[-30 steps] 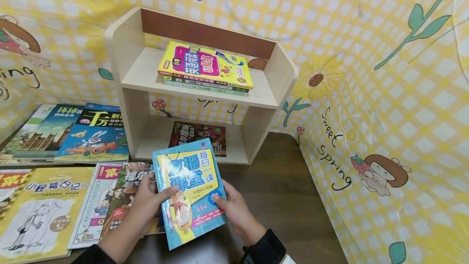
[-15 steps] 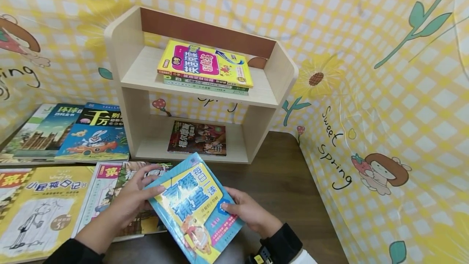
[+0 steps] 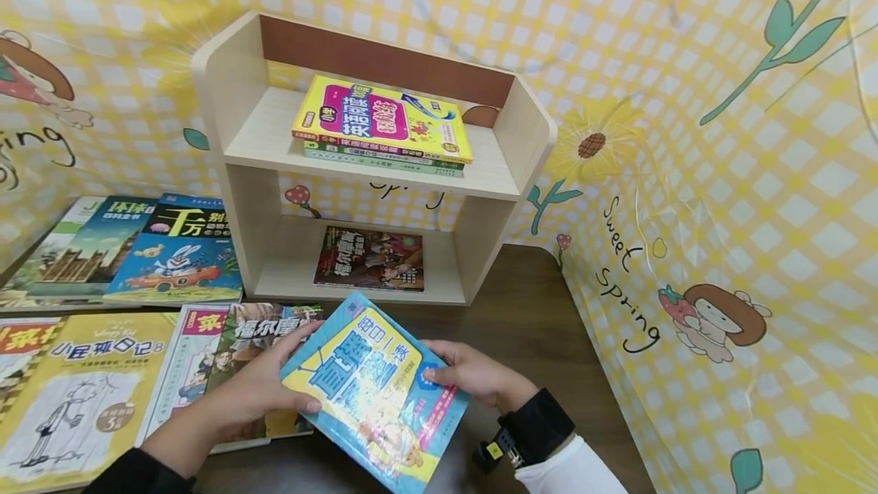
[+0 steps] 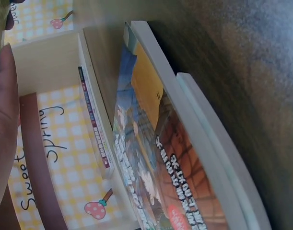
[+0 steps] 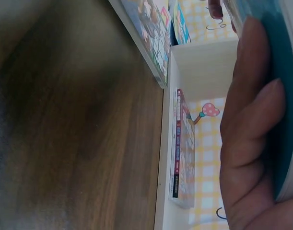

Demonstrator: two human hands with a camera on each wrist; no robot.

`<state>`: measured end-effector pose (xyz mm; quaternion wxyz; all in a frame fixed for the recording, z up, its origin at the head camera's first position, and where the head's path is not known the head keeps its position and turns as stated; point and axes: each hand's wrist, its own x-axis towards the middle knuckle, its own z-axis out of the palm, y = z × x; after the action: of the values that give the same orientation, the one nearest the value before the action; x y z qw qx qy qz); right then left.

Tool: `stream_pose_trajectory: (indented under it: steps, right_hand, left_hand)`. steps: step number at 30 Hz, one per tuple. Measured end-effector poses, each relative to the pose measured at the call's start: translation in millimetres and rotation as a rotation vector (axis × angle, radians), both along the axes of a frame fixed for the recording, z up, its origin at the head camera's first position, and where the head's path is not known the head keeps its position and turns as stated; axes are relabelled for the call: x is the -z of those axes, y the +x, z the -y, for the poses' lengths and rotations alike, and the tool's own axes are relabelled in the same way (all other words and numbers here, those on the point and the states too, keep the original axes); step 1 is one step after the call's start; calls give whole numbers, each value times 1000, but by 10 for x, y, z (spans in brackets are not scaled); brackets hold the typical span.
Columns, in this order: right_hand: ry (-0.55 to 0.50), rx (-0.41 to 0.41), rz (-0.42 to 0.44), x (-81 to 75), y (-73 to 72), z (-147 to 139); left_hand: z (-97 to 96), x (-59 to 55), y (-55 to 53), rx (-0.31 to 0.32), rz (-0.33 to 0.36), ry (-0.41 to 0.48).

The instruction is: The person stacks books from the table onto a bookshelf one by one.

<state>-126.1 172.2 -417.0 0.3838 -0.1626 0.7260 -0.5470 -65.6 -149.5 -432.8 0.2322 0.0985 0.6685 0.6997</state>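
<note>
A blue-and-yellow children's book (image 3: pixel 373 395), tilted with its cover up, is held in front of the shelf by both hands. My left hand (image 3: pixel 257 387) grips its left side, thumb at the cover's edge and the other fingers partly hidden. On the right side my right hand (image 3: pixel 480 373) pinches it, thumb on the cover. From below, the right wrist view shows the fingers (image 5: pixel 247 143) curled against the book's teal back (image 5: pixel 284 96). Only part of the left hand enters the left wrist view, at its left edge.
A two-tier wooden bookshelf (image 3: pixel 480 250) stands behind, with a stack of books (image 3: pixel 384 120) on top and a dark book (image 3: pixel 370 259) below. To the left lie several books, including a yellow diary book (image 3: pixel 82 402) and a comic-style book (image 3: pixel 240 372).
The blue book has come down towards me and to the right, turning so its top leans left. Both hands moved with it, and the left thumb shifted down its edge. The dark book is now uncovered.
</note>
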Motion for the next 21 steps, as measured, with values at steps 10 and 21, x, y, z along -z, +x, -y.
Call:
stream_pose_trajectory:
  steps: [10, 21]
  right_hand:
    - [-16, -67, 4, -23, -176, 1]
    - [-18, -15, 32, 43, -313, -33]
  left_hand:
    - [1, -15, 8, 30, -74, -30]
    - [-35, -133, 54, 4, -75, -113]
